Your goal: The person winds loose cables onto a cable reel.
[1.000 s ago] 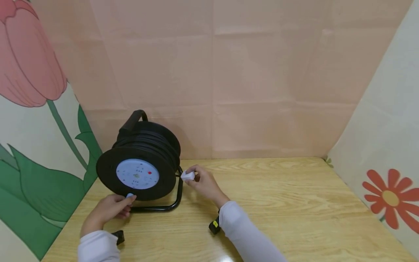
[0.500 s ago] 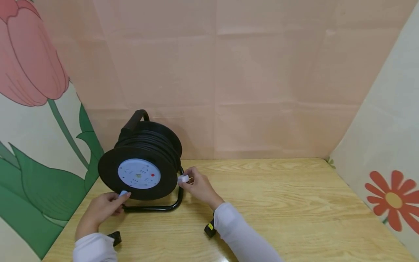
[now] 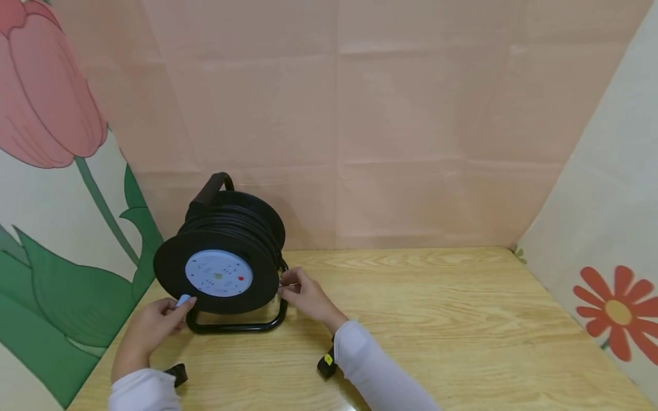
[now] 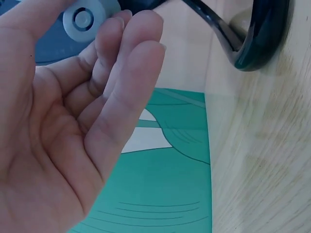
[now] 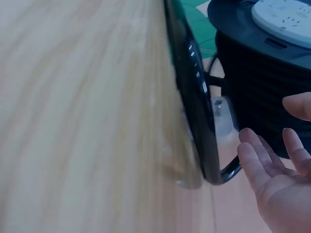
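A black cable reel (image 3: 216,251), wound with black cable, stands at the left of the table on a tubular frame (image 3: 236,327). Its front carries a pale round socket panel (image 3: 218,273) with a red switch. My left hand (image 3: 149,328) pinches the pale crank knob (image 3: 183,299) at the drum's lower left rim, thumb on top. By the drum's right edge is my right hand (image 3: 311,294). In the right wrist view its fingers and thumb stand apart, and a white plug (image 5: 223,119) hangs between the frame and the wound cable, just off the fingertips.
Wood-grain table (image 3: 437,319) extends to the right of the reel. A pink sheet (image 3: 411,142) covers the wall behind, and flower-printed panels (image 3: 617,228) stand at both sides. Black wrist straps (image 3: 327,365) sit under the sleeves.
My left hand has moved left and slightly up with the knob, and the drum has turned a little clockwise. My right hand has brought the plug in against the reel and let go of it.
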Demonstrator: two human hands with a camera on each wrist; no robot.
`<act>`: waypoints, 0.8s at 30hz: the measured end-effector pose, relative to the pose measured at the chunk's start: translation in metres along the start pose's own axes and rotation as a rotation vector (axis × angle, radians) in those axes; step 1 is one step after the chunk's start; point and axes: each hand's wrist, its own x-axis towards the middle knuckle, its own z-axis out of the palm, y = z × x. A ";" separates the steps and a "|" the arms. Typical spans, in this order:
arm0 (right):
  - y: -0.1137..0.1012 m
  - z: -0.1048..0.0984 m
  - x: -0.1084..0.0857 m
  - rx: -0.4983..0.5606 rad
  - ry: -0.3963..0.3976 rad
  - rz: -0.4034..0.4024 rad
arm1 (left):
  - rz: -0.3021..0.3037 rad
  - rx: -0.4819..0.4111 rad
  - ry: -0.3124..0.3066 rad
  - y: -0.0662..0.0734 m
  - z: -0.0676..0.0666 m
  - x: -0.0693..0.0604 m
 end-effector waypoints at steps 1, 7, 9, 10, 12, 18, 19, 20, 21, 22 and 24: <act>-0.001 0.000 0.000 0.000 -0.001 -0.002 | 0.002 -0.002 0.002 0.001 -0.001 0.000; -0.010 -0.009 -0.004 -0.012 0.007 -0.001 | -0.002 0.005 0.021 0.005 -0.004 -0.004; -0.011 -0.015 -0.007 -0.031 0.013 -0.007 | -0.011 0.009 0.028 0.004 -0.006 -0.005; -0.011 -0.019 -0.009 -0.047 0.017 -0.008 | -0.014 0.010 0.033 0.004 -0.006 -0.006; -0.010 -0.028 -0.014 -0.077 0.028 -0.006 | -0.018 0.007 0.041 0.003 -0.007 -0.007; -0.006 -0.057 -0.029 -0.141 0.064 0.007 | -0.023 -0.048 0.126 0.001 -0.009 -0.009; -0.006 -0.062 -0.032 -0.146 0.068 0.007 | -0.026 -0.054 0.146 0.001 -0.009 -0.010; -0.004 -0.067 -0.035 -0.154 0.071 0.009 | -0.029 -0.063 0.164 0.001 -0.009 -0.011; -0.003 -0.072 -0.038 -0.169 0.074 0.011 | -0.034 -0.069 0.181 0.002 -0.010 -0.012; -0.002 -0.077 -0.041 -0.183 0.075 0.016 | -0.039 -0.076 0.197 0.003 -0.010 -0.012; 0.001 -0.088 -0.047 -0.211 0.072 0.024 | -0.057 -0.091 0.224 0.005 -0.010 -0.014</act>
